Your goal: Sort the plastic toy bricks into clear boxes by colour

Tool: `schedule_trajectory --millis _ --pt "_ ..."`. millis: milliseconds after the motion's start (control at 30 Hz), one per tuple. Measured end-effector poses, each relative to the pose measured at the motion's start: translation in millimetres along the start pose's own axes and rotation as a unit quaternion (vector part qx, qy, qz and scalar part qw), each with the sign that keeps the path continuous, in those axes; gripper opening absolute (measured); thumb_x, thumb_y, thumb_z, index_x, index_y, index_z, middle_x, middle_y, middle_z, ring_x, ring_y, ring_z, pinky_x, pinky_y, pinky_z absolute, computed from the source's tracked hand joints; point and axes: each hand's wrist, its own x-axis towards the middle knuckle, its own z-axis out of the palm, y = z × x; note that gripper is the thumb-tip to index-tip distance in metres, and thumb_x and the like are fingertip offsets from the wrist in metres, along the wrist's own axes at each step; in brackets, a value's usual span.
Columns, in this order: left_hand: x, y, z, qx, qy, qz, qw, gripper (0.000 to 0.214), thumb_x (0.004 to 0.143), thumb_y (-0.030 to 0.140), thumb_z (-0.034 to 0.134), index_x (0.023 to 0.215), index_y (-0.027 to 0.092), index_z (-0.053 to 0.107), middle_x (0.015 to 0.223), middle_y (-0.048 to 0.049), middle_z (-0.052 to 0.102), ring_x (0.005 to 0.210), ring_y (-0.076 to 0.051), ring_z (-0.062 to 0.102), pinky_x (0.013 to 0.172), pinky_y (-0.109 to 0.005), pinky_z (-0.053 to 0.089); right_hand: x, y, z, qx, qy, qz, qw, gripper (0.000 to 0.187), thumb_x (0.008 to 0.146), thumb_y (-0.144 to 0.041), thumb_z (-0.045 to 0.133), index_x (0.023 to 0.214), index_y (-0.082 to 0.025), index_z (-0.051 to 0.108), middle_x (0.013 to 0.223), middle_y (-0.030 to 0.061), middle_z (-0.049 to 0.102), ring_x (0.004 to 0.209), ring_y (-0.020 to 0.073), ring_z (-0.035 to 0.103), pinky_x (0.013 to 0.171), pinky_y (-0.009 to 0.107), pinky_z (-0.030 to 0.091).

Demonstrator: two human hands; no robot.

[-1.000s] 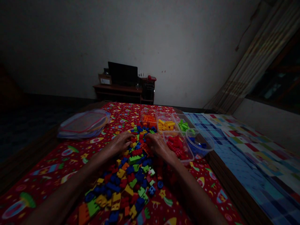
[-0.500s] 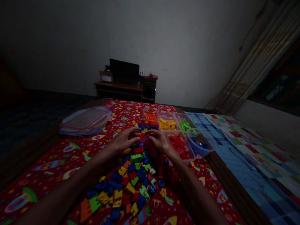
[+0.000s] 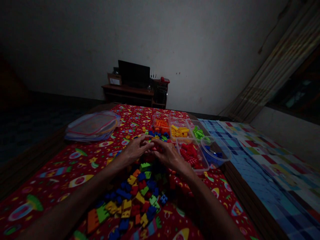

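Just above the far part of a spread of mixed plastic building blocks (image 3: 126, 206), my two hands meet at the fingertips. My left hand (image 3: 136, 148) is curled, its thumb and fingers closed towards a bit of red between the hands. Fingers bent over the same spot, my right hand (image 3: 167, 153) is closed too. The red bit looks like building blocks, mostly covered by the fingers. To the right of my right hand stands a clear tray of red blocks (image 3: 189, 151). The loose blocks are red, blue, green, yellow and orange.
Behind are clear trays with orange blocks (image 3: 161, 125), yellow blocks (image 3: 180, 131) and green blocks (image 3: 198, 132). A round tub (image 3: 228, 155) holds blue blocks. Stacked clear lids (image 3: 91, 126) lie at left on the red patterned cloth (image 3: 82, 181). A desk with a monitor (image 3: 134, 74) stands beyond.
My hands have come together from slightly apart, with their fingertips now meeting over the red pieces. The view has shifted slightly.
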Motion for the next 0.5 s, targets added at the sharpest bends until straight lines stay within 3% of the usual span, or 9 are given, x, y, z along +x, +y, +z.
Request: schedule_trajectory --millis 167,300,400,500 --pt "1.8 3.2 -25.7 0.128 0.046 0.043 0.990 0.052 0.080 0.061 0.046 0.099 0.018 0.069 0.091 -0.0063 0.073 0.086 -0.025 0.067 0.074 -0.033 0.053 -4.9 25.3 -46.5 -0.129 0.092 0.066 0.985 0.036 0.082 -0.016 0.054 0.118 -0.017 0.059 0.106 0.0089 0.068 0.095 0.0187 0.062 0.084 0.031 0.047" --pt "2.6 -4.6 -30.8 0.151 0.000 0.052 0.987 0.048 0.077 0.059 0.052 0.101 0.021 0.070 0.097 -0.0051 0.073 0.086 -0.024 0.067 0.074 -0.032 0.053 -18.0 46.8 -80.5 -0.244 0.076 0.160 0.953 0.035 0.081 -0.013 0.053 0.115 -0.014 0.061 0.102 0.0115 0.068 0.092 0.0210 0.062 0.081 0.032 0.046" --pt "-2.7 -17.3 -20.6 0.194 -0.067 0.084 0.975 0.042 0.076 0.056 0.057 0.099 0.023 0.071 0.103 -0.0046 0.071 0.092 -0.024 0.066 0.081 -0.032 0.051 -26.0 53.7 -87.4 -0.303 0.045 0.196 0.932 0.038 0.082 -0.015 0.053 0.119 -0.014 0.060 0.103 0.0134 0.068 0.096 0.0239 0.061 0.083 0.033 0.046" --pt "-15.2 -26.8 -10.5 0.238 -0.096 0.126 0.958 0.040 0.079 0.053 0.058 0.107 0.027 0.068 0.114 -0.0051 0.067 0.105 -0.024 0.060 0.093 -0.034 0.046 -26.5 51.3 -78.4 -0.312 0.051 0.167 0.934 0.035 0.084 -0.016 0.051 0.118 -0.014 0.060 0.104 0.0141 0.067 0.098 0.0239 0.060 0.084 0.033 0.045"
